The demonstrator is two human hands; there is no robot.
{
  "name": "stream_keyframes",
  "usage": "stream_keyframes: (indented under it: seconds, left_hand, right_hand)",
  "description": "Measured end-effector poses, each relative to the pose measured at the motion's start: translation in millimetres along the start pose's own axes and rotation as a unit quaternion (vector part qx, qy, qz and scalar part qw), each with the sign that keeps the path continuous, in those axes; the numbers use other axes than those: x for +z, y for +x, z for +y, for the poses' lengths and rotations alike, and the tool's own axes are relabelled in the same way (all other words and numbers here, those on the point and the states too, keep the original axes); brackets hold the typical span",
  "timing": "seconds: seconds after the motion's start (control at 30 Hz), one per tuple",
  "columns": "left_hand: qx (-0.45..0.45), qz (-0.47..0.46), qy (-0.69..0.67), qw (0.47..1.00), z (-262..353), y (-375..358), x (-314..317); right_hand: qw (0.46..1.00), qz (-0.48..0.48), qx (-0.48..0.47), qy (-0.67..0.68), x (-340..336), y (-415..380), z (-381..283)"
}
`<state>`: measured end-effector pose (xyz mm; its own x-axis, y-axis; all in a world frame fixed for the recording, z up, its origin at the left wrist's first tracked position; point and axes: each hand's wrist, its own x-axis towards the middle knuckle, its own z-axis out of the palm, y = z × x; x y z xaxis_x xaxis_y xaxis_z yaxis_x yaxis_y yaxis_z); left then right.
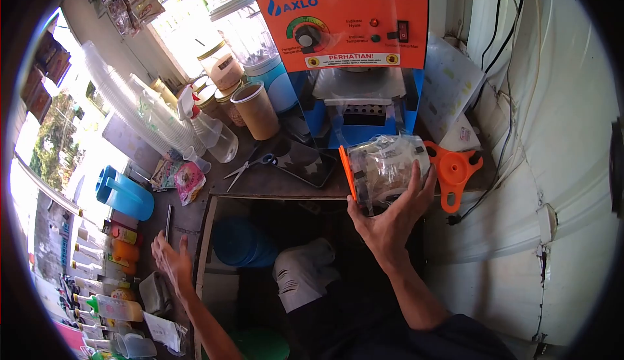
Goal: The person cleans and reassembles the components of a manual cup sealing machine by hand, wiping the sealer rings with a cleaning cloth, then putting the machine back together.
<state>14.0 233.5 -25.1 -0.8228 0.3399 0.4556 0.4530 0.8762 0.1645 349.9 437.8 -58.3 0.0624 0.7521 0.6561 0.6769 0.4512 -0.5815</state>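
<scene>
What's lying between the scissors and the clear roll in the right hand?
A dark, flat, phone-like device lies between scissors and clear roll, seen in the head view.

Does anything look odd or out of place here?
I see no spill, but the scissors lie with blades apart on the counter, which looks untidy. The clear roll in the right hand has an orange disc at one end; another orange piece lies beside it, perhaps detached.
</scene>
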Motion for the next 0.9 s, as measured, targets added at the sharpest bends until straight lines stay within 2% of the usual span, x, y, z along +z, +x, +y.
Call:
stream_keyframes:
  seconds: [0.03,0.07,0.1,0.13,0.17,0.23,0.3,0.37,0.43,0.5,0.53,0.6,0.63,0.7,0.8,0.83,0.9]
  left_hand:
    - [0.051,-0.028,-0.142,0.988,37.7,-6.9,-17.6]
    - [0.103,-0.087,-0.272,0.953,76.4,-18.6,-27.6]
    - [0.128,-0.168,-0.442,0.872,113.4,-37.0,-31.4]
    - [0.142,-0.244,-0.529,0.8,147.9,-55.4,-38.9]
    - [0.161,-0.317,-0.575,0.737,175.2,-71.3,-34.5]
    - [0.138,-0.458,-0.578,0.661,219.6,-94.9,-31.2]
    - [0.16,-0.465,-0.573,0.656,251.1,-107.5,-25.7]
    - [0.185,-0.473,-0.566,0.649,268.0,-114.4,-15.7]
    - [0.213,-0.389,-0.555,0.704,275.1,-120.9,-5.2]
    - [0.202,-0.393,-0.549,0.709,276.0,-120.7,-9.0]
    - [0.193,-0.395,-0.542,0.717,276.1,-119.1,-12.1]
    - [0.186,-0.414,-0.527,0.719,277.8,-114.6,-21.0]
    - [0.184,-0.432,-0.512,0.72,278.0,-113.1,-23.9]
    - [0.185,-0.416,-0.511,0.729,278.9,-114.7,-26.8]
    - [0.191,-0.378,-0.517,0.744,277.1,-117.2,-28.6]
    - [0.199,-0.36,-0.523,0.747,275.1,-116.7,-27.4]
    - [0.198,-0.324,-0.522,0.764,269.3,-113.2,-23.4]
  right_hand:
    - [1.0,-0.002,-0.006,-0.003,0.6,-0.3,0.9]
    - [1.0,0.006,-0.005,0.001,3.2,-1.2,1.7]
    - [1.0,0.013,-0.005,0.007,4.6,-1.4,0.7]
    - [1.0,0.011,-0.015,0.008,4.0,-0.2,-1.6]
    - [1.0,-0.001,-0.004,0.006,2.5,0.5,-3.3]
    - [1.0,-0.006,0.004,-0.003,-3.6,0.7,-6.4]
    - [0.998,-0.063,0.03,0.008,-13.6,1.7,-9.1]
    - [0.996,-0.081,0.01,0.036,-24.5,3.3,-6.7]
    - [0.992,-0.105,-0.008,0.069,-35.8,7.8,-3.3]
    - [0.978,-0.135,-0.043,0.153,-49.4,12.5,5.0]
    - [0.978,-0.137,-0.045,0.153,-49.0,14.1,11.2]
    - [0.928,-0.058,0.108,0.352,-42.4,17.8,26.8]
    - [0.927,-0.059,0.108,0.353,-41.8,22.6,33.7]
    - [0.887,-0.091,0.217,0.398,-41.5,35.5,46.6]
    - [0.903,-0.138,0.219,0.343,-35.7,48.8,54.7]
    - [0.893,-0.195,0.256,0.316,-36.5,51.3,61.7]
    - [0.884,-0.177,0.249,0.354,-28.6,48.4,63.9]
